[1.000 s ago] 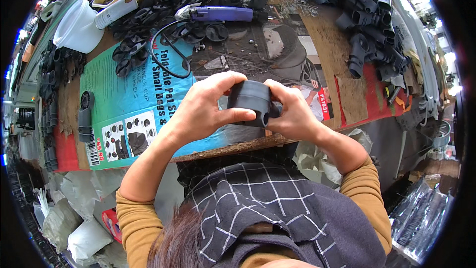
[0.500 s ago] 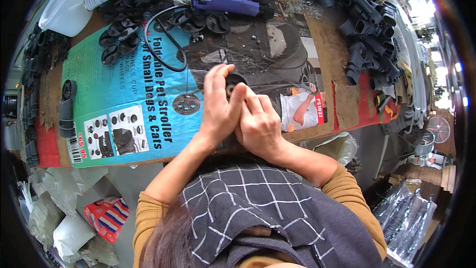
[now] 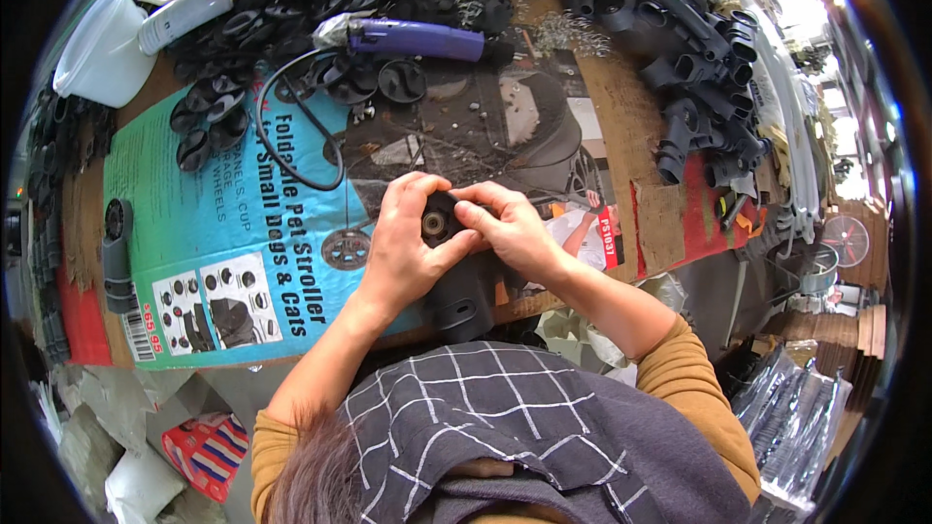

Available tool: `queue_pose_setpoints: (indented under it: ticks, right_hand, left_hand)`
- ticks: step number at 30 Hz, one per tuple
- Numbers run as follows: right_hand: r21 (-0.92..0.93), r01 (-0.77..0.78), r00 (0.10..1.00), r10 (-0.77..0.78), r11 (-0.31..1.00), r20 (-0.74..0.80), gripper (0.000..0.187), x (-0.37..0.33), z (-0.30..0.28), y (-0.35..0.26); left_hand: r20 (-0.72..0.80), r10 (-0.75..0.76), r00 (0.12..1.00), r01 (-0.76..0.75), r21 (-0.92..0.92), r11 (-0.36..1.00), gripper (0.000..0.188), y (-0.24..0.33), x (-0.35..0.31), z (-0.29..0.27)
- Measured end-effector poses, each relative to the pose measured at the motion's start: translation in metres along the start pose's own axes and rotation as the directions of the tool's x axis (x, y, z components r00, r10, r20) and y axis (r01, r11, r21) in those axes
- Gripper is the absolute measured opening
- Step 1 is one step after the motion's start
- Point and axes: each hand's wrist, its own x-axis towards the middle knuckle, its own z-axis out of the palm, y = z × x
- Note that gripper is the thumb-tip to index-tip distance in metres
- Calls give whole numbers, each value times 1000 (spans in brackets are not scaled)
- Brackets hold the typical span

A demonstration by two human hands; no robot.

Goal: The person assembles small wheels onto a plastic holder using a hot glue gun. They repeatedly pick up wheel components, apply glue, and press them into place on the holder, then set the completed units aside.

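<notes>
Gripping a black plastic part [image 3: 445,208] with a metal-ringed hole, we have our left hand [image 3: 396,245] curled partly closed on its left side and our right hand [image 3: 513,233] bent in from its right. We hold it over the printed cardboard [image 3: 238,250] near the front edge, above a dark slotted piece [image 3: 460,292], and cannot tell whether those two join; beyond lies a purple tool [image 3: 417,41].
</notes>
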Motion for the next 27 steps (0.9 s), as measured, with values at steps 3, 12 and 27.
queue_pose_setpoints:
  ticks: [3,12,27]
  right_hand:
    - [-24,-132,988,133,991,84,28,9,-12,-5]
    - [-924,250,563,-820,290,-105,10,120,-115,-6]
    - [-632,496,832,-534,596,149,7,9,7,-21]
  left_hand:
    - [7,-54,999,54,-27,998,56,4,0,0]
    - [-17,-121,993,119,-65,991,49,9,-2,3]
    - [-104,-107,989,103,-40,994,60,2,-6,8]
